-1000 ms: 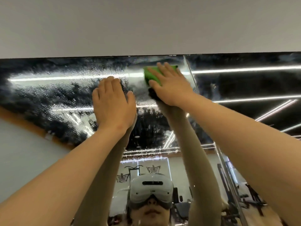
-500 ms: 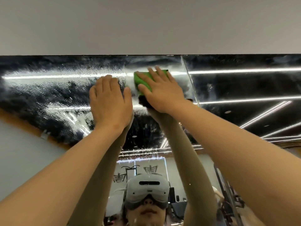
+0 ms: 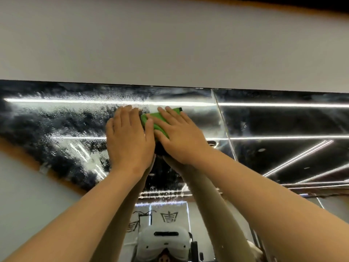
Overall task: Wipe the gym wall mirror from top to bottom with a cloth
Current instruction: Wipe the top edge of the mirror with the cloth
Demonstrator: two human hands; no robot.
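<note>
The wall mirror (image 3: 56, 125) fills the middle of the view, its left panel covered in spray droplets and streaks near the top edge. A green cloth (image 3: 157, 120) lies flat on the glass just below that edge. My right hand (image 3: 179, 135) presses on the cloth with straight fingers and covers most of it. My left hand (image 3: 128, 137) lies flat on the wet glass right beside it, its thumb touching the cloth's left edge. Both arms reach up from below.
A vertical seam (image 3: 223, 127) splits the mirror just right of my hands; the right panel (image 3: 283, 125) shows no droplets. A plain grey wall (image 3: 170, 44) runs above the mirror. Reflected ceiling light strips and gym equipment show in the glass.
My right hand has slid the cloth leftward along the top of the mirror until it meets my left hand. The camera has tilted upward, showing more wall.
</note>
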